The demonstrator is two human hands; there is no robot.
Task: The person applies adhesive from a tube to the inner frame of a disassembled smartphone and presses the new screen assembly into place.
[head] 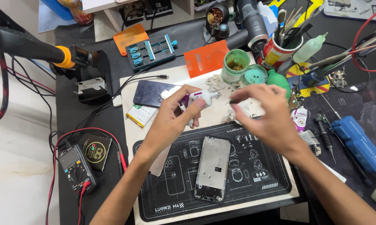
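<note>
At the far left of a cluttered repair bench (113,125), a dark handheld multimeter (75,168) with red test leads lies beside a small black square card (97,151) bearing a round colourful emblem. Further in, a white-and-green flat battery pack (141,115) rests against a dark glossy phone panel (152,93), both on the pale work board.

The person's left hand (171,121) is closed around a small white-and-purple squeeze tube (196,99), thumb and fingers clamped on its body, nozzle pointing right. The tube is held in the air above the pale board, just past the top edge of the black printed repair mat (254,183). On that mat, below the hands, lies a silver phone frame (213,166), face open, untouched.

The right hand (271,114) hovers near the tube's tip, fingers curled and pinching a small dark piece (234,101); what that piece is cannot be told. Crumpled white tissue (238,110) lies under it.

Behind stand an open green round jar (235,66) and its lid (255,74). At the right lies a blue-handled tool (356,141).
</note>
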